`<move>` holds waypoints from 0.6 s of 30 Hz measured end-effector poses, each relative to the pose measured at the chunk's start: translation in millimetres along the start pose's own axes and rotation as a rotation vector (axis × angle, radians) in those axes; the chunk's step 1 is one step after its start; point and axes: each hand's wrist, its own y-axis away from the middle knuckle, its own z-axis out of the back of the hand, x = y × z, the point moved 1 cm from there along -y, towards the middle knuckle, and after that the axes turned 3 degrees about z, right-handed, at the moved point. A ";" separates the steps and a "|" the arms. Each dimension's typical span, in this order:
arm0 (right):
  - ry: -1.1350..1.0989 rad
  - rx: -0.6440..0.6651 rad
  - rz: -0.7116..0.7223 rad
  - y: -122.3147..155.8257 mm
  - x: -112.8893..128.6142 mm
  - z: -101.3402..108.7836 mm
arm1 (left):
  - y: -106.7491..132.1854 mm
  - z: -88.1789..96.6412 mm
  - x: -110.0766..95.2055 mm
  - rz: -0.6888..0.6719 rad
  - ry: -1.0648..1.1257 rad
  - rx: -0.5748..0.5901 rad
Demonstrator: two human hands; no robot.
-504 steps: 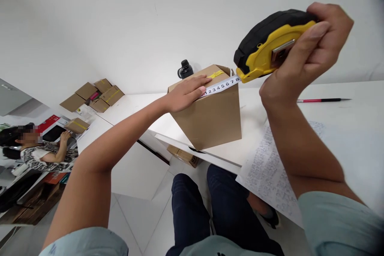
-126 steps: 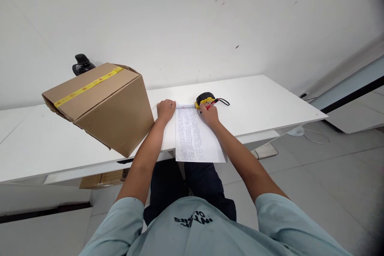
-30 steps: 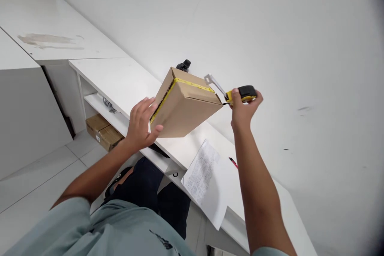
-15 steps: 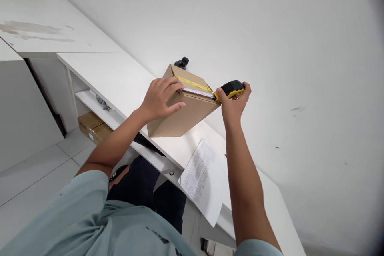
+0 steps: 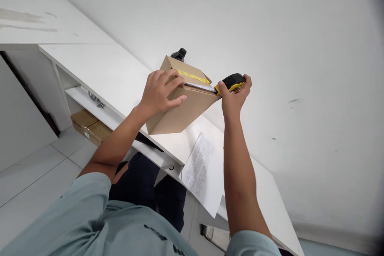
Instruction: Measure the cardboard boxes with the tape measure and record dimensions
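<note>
A cardboard box (image 5: 183, 112) stands tilted in view on the white desk. In my right hand (image 5: 232, 98) is a black and yellow tape measure (image 5: 231, 83), held by its case at the box's right top corner. Its pale blade (image 5: 199, 86) runs along the box's upper edge towards my left hand (image 5: 160, 92). My left fingers curl over that edge at the blade's far end, with the thumb held apart; the blade's tip is hidden under them. A yellow strip (image 5: 193, 76) lies across the box's top face.
Behind the box is a small black object (image 5: 179, 54) near the white wall. A handwritten sheet (image 5: 204, 172) overhangs the desk's front edge. On the shelf below are a grey cable (image 5: 96, 99) and, lower, a brown carton (image 5: 91, 126).
The view has shifted slightly, so the desk and box sit a little higher and further left. Both hands keep their places on the box edge and the tape measure.
</note>
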 end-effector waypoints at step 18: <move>-0.036 0.076 0.002 -9.7 -16.0 -0.5 | 13.5 -3.5 -12.9 0.039 0.039 -0.063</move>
